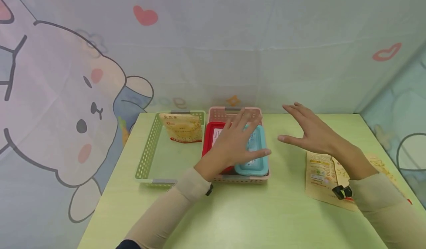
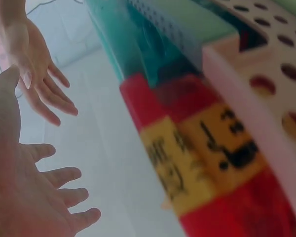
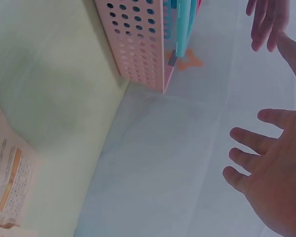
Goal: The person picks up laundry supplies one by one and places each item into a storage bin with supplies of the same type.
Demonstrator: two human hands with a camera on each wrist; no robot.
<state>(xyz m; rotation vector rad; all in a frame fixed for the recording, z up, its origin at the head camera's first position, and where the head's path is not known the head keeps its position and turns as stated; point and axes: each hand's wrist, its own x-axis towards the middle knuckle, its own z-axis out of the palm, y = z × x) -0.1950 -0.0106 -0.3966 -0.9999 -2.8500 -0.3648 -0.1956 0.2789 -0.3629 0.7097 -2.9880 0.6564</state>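
My left hand (image 1: pixel 233 143), fingers spread, hovers over the pink basket (image 1: pixel 241 179) and holds nothing. Two lidded boxes stand side by side in that basket, a red one (image 1: pixel 208 138) and a light blue one (image 1: pixel 259 165); the hand partly covers both in the head view. In the left wrist view a yellow label (image 2: pixel 180 165) with dark print shows on the red box. To the right of the basket, my right hand (image 1: pixel 311 130) hangs in the air with fingers extended and thumb apart, nothing in its grasp. Below its wrist lie food pouches (image 1: pixel 317 171), partly hidden by the forearm.
Left of the pink basket is a green basket (image 1: pixel 146 156) with a yellow food pouch (image 1: pixel 184 127) leaning at its back. Both baskets stand on a light green table (image 1: pixel 266 219). A printed cloth (image 1: pixel 206 56) hangs behind the table's far edge.
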